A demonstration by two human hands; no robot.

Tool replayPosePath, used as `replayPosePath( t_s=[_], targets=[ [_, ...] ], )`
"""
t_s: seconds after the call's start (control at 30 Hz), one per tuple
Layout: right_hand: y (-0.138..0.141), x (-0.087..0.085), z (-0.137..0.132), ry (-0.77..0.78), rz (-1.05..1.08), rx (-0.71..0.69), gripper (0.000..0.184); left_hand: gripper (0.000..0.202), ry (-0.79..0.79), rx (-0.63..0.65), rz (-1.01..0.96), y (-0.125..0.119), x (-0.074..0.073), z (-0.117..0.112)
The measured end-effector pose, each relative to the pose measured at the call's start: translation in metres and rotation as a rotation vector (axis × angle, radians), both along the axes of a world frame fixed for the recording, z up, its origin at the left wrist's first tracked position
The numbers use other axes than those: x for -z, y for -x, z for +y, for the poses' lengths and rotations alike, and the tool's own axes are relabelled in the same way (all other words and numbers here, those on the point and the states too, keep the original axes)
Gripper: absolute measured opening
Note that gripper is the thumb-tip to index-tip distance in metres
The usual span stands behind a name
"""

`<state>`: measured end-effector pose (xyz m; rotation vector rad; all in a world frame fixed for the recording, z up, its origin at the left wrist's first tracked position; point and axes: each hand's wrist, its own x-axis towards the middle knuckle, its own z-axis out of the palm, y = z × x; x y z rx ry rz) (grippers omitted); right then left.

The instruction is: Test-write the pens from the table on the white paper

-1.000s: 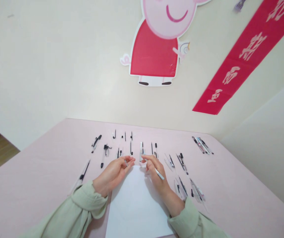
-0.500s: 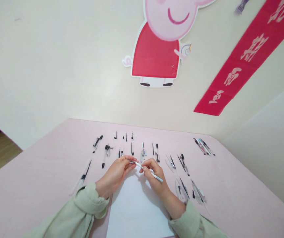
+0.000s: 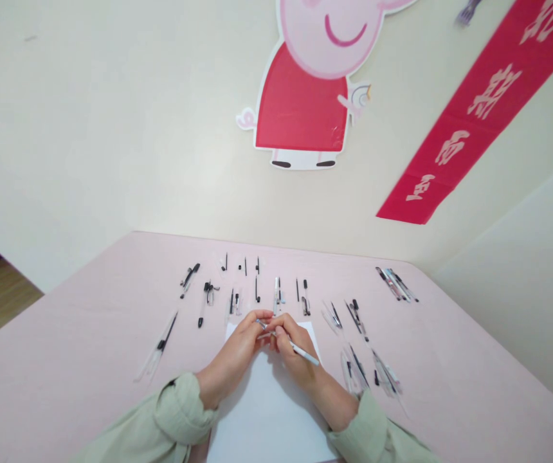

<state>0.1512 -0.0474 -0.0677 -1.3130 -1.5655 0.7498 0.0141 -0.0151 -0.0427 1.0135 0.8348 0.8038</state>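
Observation:
Over the top part of a white sheet of paper (image 3: 271,411), my two hands meet fingertip to fingertip. My right hand (image 3: 293,347) is closed around a white pen (image 3: 305,354) with a light-blue end, which slants down to the right. The pen's front part runs in behind my fingers toward the other hand. My left hand (image 3: 238,350) has its fingers curled and pinches a small pale piece (image 3: 261,324) at the fingertips. Fingers cover most of that piece, and I cannot tell whether it is joined to the pen.
Pen parts lie in small groups on the pink table (image 3: 88,334): refills and caps (image 3: 257,289) at the back, a taken-apart pen (image 3: 161,345) at left, several clear barrels and refills (image 3: 358,363) at right. A row of pens (image 3: 397,284) lies far right. Behind stands the wall (image 3: 112,128).
My hands have drawn closer together and slightly down toward me, so the fingertips now overlap. The pen has moved a little lower, and more of the paper's top edge shows.

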Motion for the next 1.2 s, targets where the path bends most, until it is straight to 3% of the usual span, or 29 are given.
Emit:
replayPosePath(
  t_s=[0.4, 0.53, 0.67, 0.83, 0.93, 1.1, 1.2],
  targets=[
    [0.003, 0.009, 0.006, 0.007, 0.159, 0.042, 0.017, 0.034, 0.009, 0.051, -0.01, -0.001, -0.007, -0.005],
    [0.004, 0.003, 0.01, 0.003, 0.304, 0.059, 0.01, 0.038, 0.082, -0.061, -0.037, 0.001, -0.009, 0.0],
    [0.004, -0.006, 0.005, 0.003, 0.322, -0.023, 0.007, 0.021, 0.152, -0.106, -0.036, 0.004, -0.007, 0.01],
    [-0.001, -0.016, 0.002, -0.052, 0.213, 0.015, 0.012, 0.026, 0.068, -0.34, -0.02, 0.012, -0.005, 0.028],
    [-0.004, -0.021, 0.002, -0.056, 0.08, 0.063, 0.011, 0.035, -0.04, -0.417, -0.03, 0.016, -0.007, 0.034],
    [-0.011, -0.036, 0.0, 0.006, -0.247, 0.054, 0.01, 0.045, -0.115, -0.408, -0.014, 0.016, -0.007, 0.033],
    [-0.037, -0.048, 0.006, -0.002, -0.313, 0.129, 0.01, 0.05, -0.121, -0.327, 0.029, 0.013, 0.0, 0.027]
  ],
)
